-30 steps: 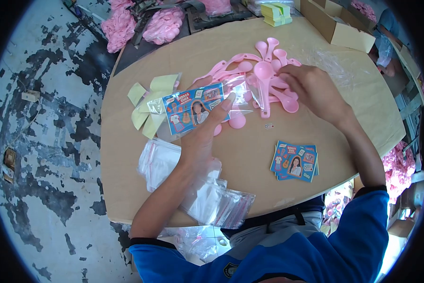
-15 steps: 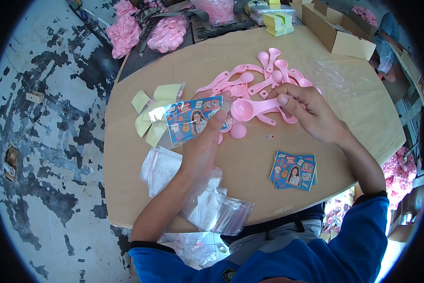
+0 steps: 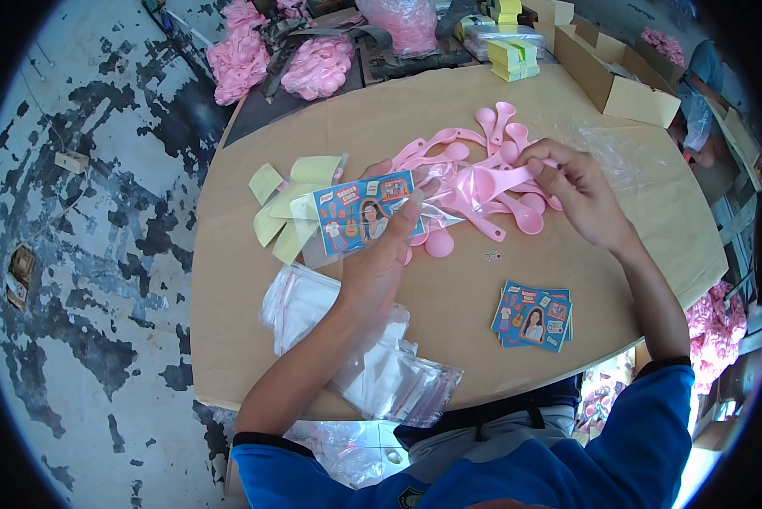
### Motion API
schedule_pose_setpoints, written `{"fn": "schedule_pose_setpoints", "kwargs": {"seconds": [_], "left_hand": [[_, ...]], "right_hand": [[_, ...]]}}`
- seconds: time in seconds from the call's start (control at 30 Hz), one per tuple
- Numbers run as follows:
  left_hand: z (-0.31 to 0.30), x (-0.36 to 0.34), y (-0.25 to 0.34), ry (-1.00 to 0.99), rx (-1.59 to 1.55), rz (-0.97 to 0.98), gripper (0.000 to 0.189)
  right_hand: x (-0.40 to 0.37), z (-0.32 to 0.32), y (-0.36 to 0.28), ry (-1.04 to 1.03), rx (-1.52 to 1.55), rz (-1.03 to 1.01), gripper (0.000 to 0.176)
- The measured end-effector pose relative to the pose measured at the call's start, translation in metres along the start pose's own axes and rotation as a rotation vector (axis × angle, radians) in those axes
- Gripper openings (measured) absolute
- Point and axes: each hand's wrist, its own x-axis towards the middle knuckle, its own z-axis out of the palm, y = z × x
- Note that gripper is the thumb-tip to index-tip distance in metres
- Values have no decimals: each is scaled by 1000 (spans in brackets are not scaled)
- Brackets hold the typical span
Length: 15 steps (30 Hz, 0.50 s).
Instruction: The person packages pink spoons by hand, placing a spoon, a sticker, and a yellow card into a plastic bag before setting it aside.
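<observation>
My left fingers [image 3: 412,206] are closed on a clear bag [image 3: 449,199] with a blue card [image 3: 341,222] in it, thumb on top near the card's edge, probably to steady both. The bag's clear end points toward my right fingers [image 3: 554,152], which pinch a pink spoon [image 3: 510,178] by its handle, leaving its bowl free at the bag; I cannot tell how far inside it is. Loose spoons [image 3: 529,222] lie heaped just beyond, within easy reach. On the counter [image 3: 457,305], flat bags [image 3: 300,305] overlap beside my left forearm, and a card stack [image 3: 533,318] sits nearer my right, seemingly separated for easy picking. Yellow cards [image 3: 315,170] fan out left of the blue one.
</observation>
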Motion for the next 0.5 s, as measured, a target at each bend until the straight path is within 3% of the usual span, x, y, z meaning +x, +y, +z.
{"fn": "schedule_pose_setpoints", "kwargs": {"seconds": [0.2,0.33,0.4,0.5], "left_hand": [[-3,-4,-2,-60,26,-109,59],[-6,-4,-9,-225,-22,-81,62],[-2,1,-10,-256,-106,12,63],[-6,4,-6,-98,2,-64,63]], "right_hand": [[-14,39,-12,-116,259,-129,24],[4,27,-15,-29,-179,-253,12],[23,-2,-38,82,-96,-349,8],[45,-26,-70,115,-319,-427,6]]}}
